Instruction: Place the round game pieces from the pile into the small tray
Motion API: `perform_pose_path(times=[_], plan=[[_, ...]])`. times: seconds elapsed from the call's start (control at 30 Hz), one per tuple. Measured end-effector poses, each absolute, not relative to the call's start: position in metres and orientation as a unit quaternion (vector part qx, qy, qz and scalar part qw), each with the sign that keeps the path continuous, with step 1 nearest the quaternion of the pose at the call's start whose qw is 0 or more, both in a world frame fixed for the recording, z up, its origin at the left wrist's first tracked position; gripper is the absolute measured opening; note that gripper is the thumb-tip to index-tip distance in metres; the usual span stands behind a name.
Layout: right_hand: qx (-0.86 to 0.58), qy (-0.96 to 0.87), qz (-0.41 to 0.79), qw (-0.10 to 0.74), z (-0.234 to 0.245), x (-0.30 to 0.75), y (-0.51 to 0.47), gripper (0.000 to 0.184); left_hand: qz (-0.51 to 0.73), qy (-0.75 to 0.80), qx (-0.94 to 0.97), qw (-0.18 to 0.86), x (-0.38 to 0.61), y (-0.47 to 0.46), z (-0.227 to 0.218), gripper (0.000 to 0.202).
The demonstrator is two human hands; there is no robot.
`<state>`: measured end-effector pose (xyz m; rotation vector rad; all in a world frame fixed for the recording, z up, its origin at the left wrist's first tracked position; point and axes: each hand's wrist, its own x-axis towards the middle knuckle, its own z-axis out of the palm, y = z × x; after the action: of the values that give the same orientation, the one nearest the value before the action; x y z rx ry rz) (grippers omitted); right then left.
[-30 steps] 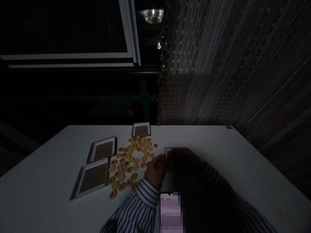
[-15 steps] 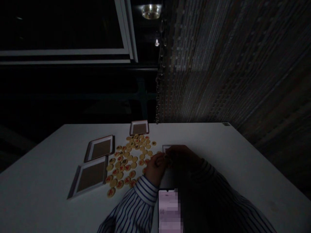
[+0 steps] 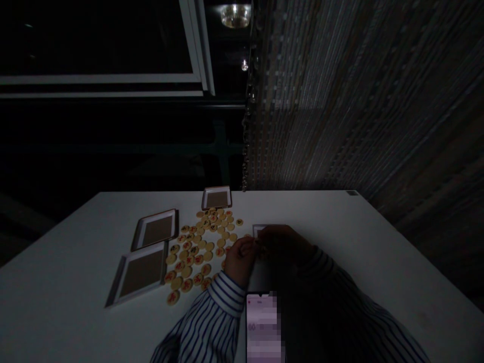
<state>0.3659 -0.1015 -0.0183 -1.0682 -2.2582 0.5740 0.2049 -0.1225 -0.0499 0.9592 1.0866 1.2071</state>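
Note:
My left hand (image 3: 241, 257) is closed, its fingertips pinched together at the right edge of a spread of round xiangqi pieces (image 3: 198, 260). What those fingers hold, if anything, is too dark to name. Against it, my right hand (image 3: 283, 241) is bent over in deep shadow with its fingers curled inward, their contents hidden. The two hands meet at the fingertips. Beneath them lies a pale tray (image 3: 259, 228), of which only the far edge and corner show. Some pieces bear red or black characters; others are plain side up.
Two shallow trays, an upper one (image 3: 139, 229) and a lower one (image 3: 118, 282), lie left of the pieces. Another small tray (image 3: 217, 189) stands behind them. A lit phone (image 3: 260, 327) is near my forearms on the white table (image 3: 378, 262). A bead curtain (image 3: 302, 126) hangs beyond.
My left hand's fingers have shifted slightly against the right hand. The trays and loose pieces in sight lie as before.

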Motion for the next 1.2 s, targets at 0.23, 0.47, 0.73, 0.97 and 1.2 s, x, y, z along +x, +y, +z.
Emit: perform_pose_path(times=[0.23,0.47,0.73,0.97,1.2], plan=[[-0.41,-0.843,0.199,0.287,-0.016,0.364,-0.102,0.014,0.525,0.473,0.415,0.573,0.204,-0.123,-0.05,0.028],[-0.397,-0.833,0.238,0.303,-0.021,0.368,-0.101,0.016,0.52,0.474,0.432,0.564,0.204,-0.123,-0.052,0.025],[-0.391,-0.831,0.251,0.306,-0.025,0.368,-0.1,0.019,0.516,0.481,0.469,0.531,0.204,-0.124,-0.051,0.021],[-0.415,-0.824,0.248,0.295,-0.013,0.366,-0.104,0.017,0.521,0.481,0.457,0.537,0.204,-0.126,-0.041,0.022],[-0.404,-0.819,0.276,0.299,-0.015,0.367,-0.104,0.018,0.515,0.488,0.456,0.537,0.204,-0.126,-0.043,0.023]])
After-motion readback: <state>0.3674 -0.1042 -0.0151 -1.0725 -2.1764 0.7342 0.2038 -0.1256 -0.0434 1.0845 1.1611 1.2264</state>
